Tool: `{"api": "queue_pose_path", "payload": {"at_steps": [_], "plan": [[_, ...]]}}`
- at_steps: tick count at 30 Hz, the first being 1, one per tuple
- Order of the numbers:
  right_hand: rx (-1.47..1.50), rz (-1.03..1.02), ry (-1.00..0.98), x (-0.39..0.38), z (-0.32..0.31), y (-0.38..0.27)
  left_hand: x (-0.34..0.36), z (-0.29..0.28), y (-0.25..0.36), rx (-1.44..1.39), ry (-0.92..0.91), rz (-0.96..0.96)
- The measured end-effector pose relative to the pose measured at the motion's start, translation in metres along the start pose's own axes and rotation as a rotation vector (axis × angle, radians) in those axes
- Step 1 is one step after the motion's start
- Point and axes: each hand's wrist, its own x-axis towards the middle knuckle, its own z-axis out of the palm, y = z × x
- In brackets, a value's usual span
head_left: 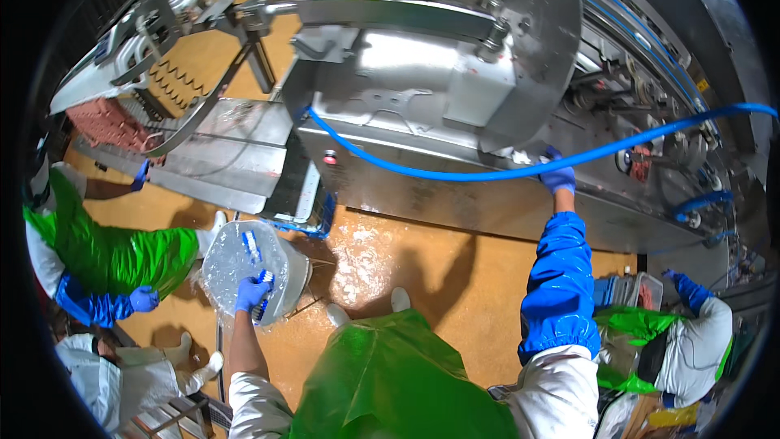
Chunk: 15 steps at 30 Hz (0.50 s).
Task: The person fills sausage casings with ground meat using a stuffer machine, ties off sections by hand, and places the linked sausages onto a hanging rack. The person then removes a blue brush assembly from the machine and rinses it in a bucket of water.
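Note:
In a blue glove, my left hand (250,294) is closed around a scrub brush (261,307) with a blue back and white bristles, held over a round tub (290,278) at lower left. A second blue-and-white brush (251,247) lies within the tub's rim, on what looks like clear liquid or plastic film. My right arm reaches forward in a blue sleeve. The gloved right hand (561,181) is at the front edge of the steel machine (439,195), where a blue hose (455,174) crosses it. The hose partly hides its fingers, so their grip is unclear.
A steel chute (219,171) with pink ground meat (110,126) stands at far left. Co-workers in green aprons (122,252) are at left and right (634,337); another person in white (130,382) is at lower left. The orange floor (366,252) looks wet.

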Motion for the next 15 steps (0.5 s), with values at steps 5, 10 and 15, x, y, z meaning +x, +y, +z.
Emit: {"api": "queue_pose_path", "payload": {"at_steps": [5,10,15], "plan": [[-0.318,0.114,0.224,-0.006,-0.010,-0.019,0.061,0.092,-0.009,0.221,0.233,-0.269],[0.248,0.189,0.502,-0.107,0.019,-0.112,0.027,0.095,0.004,-0.123,0.090,0.236],[0.755,-0.212,-0.427,-0.230,0.192,-0.283,-0.041,-0.003,0.002,-0.929,-0.070,0.056]]}}
